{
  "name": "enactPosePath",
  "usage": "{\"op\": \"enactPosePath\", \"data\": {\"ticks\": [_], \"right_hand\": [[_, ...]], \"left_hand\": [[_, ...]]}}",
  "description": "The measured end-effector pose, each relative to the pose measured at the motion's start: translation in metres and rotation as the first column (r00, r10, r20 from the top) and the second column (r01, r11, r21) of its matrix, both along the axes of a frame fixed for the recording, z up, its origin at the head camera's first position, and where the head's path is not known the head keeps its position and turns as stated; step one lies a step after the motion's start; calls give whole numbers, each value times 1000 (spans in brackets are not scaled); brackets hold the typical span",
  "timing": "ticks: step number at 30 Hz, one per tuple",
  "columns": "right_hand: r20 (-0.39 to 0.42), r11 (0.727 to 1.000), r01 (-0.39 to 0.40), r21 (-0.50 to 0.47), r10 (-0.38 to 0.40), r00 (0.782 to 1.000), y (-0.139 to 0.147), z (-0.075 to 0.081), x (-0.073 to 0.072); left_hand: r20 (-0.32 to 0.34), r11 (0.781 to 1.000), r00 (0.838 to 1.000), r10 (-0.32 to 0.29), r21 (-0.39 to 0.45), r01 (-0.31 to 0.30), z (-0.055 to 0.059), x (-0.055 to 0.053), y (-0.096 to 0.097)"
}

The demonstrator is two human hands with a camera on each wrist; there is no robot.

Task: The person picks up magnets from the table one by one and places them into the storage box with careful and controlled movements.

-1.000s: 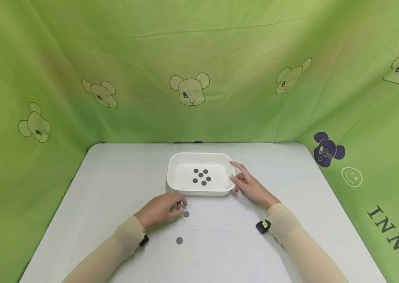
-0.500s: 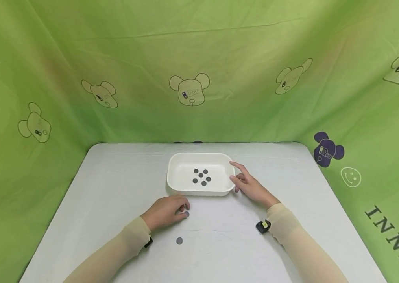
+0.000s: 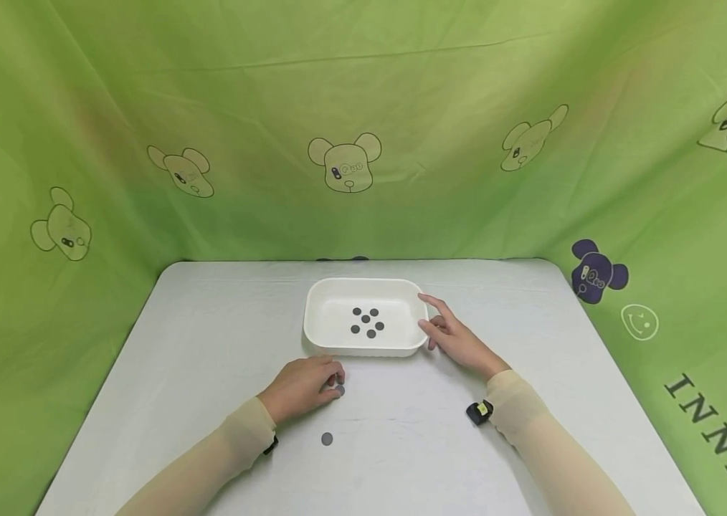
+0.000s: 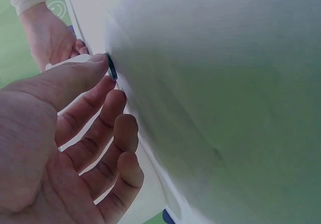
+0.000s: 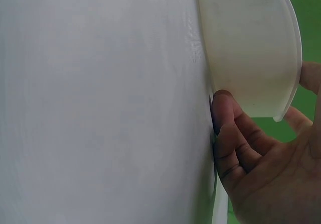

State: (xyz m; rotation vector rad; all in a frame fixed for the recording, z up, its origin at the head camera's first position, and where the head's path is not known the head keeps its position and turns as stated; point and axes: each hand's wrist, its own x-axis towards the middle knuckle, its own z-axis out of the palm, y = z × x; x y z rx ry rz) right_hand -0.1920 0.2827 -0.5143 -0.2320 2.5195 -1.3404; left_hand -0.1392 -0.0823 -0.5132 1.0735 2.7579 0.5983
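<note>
My left hand is low over the table just in front of the white rectangular basin. Its thumb and index fingertip pinch a small dark grey disc by the edges, right at the tabletop; in the head view the thumb partly covers this disc. The other fingers curve loosely. At the basin's right end, my right hand grips the basin, with thumb and index finger over the rim and the other fingers against the outside wall. Several matching discs lie flat and apart on the basin's floor.
Another grey disc lies on the white-covered table, nearer the front than my left hand. A green curtain with bear-head prints surrounds the table at the back and sides. Both wrists wear small black devices.
My left hand has shifted slightly right and toward the front, its thumb and index finger closing in on the nearer disc. The right hand and basin have stayed put.
</note>
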Motion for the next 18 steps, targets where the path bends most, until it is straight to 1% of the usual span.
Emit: {"op": "enactPosePath", "data": {"ticks": [5, 12, 18], "right_hand": [[1, 1000, 1, 3, -1, 1000, 0, -1, 0], [-19, 1000, 0, 4, 0, 1000, 0, -1, -1], [-26, 1000, -6, -6, 5, 1000, 1, -4, -1]], "left_hand": [[-17, 1000, 1000, 4, -15, -4, -1, 1, 1], [-51, 999, 999, 1, -37, -3, -4, 2, 2], [-57, 999, 998, -3, -44, 1, -7, 3, 2]]}}
